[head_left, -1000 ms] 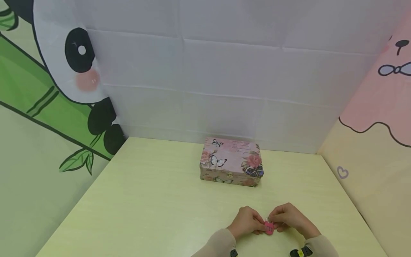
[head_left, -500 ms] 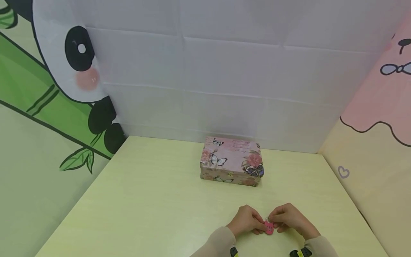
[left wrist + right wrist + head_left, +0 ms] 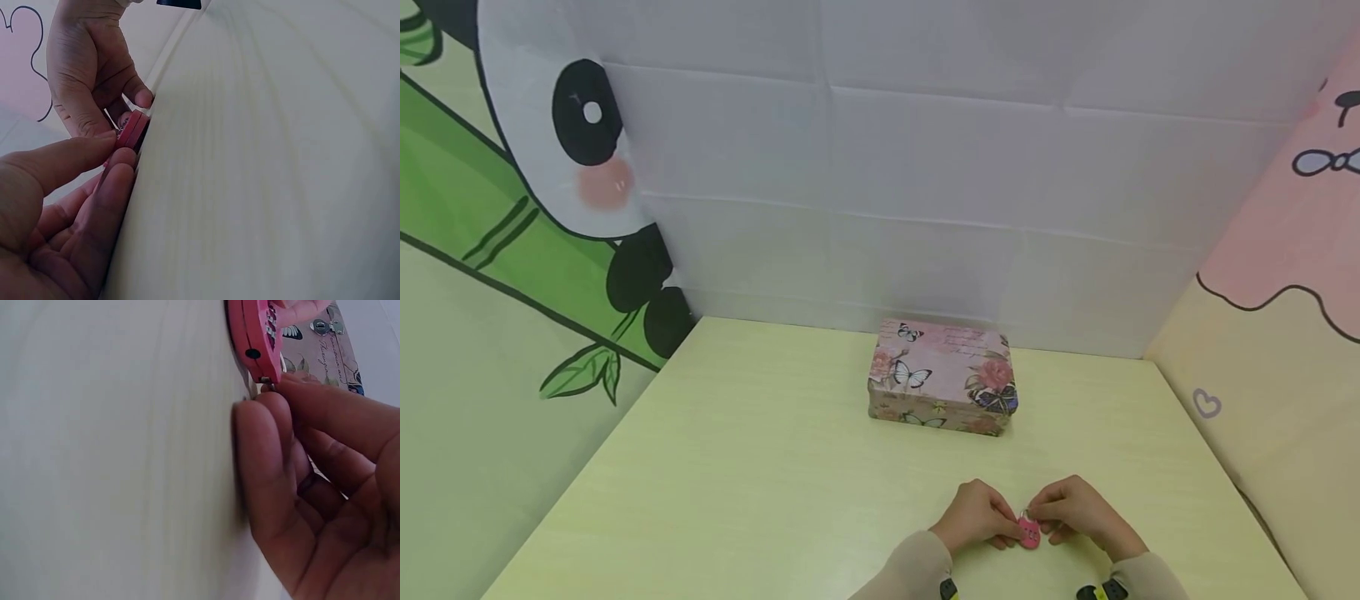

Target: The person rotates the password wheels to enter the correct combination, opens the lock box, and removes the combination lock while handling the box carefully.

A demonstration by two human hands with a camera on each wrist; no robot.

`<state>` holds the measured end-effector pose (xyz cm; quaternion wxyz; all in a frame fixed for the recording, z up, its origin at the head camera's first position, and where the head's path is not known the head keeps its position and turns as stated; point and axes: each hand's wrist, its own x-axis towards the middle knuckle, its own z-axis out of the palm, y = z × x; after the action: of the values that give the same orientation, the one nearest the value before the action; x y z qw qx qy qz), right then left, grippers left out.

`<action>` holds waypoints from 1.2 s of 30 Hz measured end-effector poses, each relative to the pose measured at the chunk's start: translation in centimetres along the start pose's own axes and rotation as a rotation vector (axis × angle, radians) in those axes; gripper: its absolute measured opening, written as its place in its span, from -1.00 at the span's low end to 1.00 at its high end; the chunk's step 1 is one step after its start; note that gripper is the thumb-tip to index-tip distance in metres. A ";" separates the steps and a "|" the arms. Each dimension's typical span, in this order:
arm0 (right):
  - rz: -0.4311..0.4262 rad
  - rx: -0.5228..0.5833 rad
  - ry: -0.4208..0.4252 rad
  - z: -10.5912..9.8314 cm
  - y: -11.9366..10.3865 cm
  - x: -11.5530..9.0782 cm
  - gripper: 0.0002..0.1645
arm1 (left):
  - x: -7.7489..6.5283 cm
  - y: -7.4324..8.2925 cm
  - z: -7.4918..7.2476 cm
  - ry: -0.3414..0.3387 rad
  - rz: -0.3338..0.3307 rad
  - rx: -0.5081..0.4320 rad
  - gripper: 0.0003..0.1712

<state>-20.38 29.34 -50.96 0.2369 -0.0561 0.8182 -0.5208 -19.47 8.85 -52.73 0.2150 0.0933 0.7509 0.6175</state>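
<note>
A small pink combination padlock (image 3: 1029,533) is held between both hands, low over the table near its front. My left hand (image 3: 976,515) pinches the lock's body between thumb and fingers. At the other end, my right hand (image 3: 1081,510) pinches the metal shackle (image 3: 1024,515), most of which its fingertips hide. In the right wrist view the padlock (image 3: 255,340) shows number dials on its face and a dark round spot on its edge. Seen from the left wrist, the padlock (image 3: 132,130) stands edge-on, close to the tabletop.
A pink box (image 3: 940,375) with butterflies and roses sits at the back of the pale table (image 3: 760,467), its lid closed. Its metal clasp (image 3: 320,326) shows in the right wrist view. A white sheet (image 3: 925,167) hangs behind; cartoon-printed walls stand on both sides.
</note>
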 end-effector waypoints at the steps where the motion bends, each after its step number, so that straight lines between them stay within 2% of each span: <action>1: 0.001 -0.002 0.003 0.0 0.0 0.0 -0.82 | 0.0 0.0 0.0 0.001 0.002 0.002 -0.87; 10: 0.009 -0.017 0.037 0.3 -0.1 -0.1 -0.84 | -0.1 0.0 0.1 0.008 0.003 0.037 -0.83; 29: -0.008 -0.109 0.132 1.1 -0.3 0.1 -0.92 | -0.4 0.0 0.1 0.000 -0.002 0.008 -0.80; 36: -0.007 -0.154 0.135 1.1 -0.6 0.2 -0.93 | -0.5 0.1 0.1 -0.001 0.012 -0.005 -0.80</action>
<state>-20.14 28.11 -50.89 0.1746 -0.0417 0.8696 -0.4599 -19.03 8.76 -52.52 0.2118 0.0975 0.7486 0.6206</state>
